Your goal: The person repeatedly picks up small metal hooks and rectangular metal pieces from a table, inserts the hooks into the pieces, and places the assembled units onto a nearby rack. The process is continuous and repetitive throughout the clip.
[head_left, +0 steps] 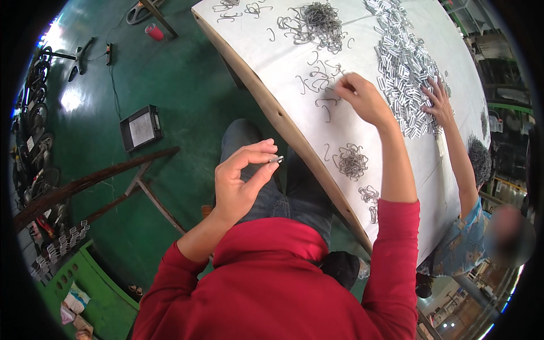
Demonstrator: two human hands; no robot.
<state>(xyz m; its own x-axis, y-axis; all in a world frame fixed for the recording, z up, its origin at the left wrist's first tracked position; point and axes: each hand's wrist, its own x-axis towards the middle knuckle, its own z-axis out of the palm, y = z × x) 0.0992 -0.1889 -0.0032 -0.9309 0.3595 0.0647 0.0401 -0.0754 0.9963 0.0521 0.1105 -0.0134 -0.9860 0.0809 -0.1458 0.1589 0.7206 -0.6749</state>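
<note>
My left hand, raised above my lap, pinches a small silver metal piece between thumb and forefinger. Over the white table my right hand has its fingers curled together, slightly blurred, at the edge of loose wire hooks. Whether a hook is between those fingertips I cannot make out. A dense pile of wire hooks lies farther off, and a smaller heap of bent wire pieces is nearer me. To the right spreads a long pile of short silver metal pieces.
Another person's hand rests on the silver pile from the right. The white table has a wooden edge running past my knees. On the green floor are a black tray, a red cup and a wooden-topped frame.
</note>
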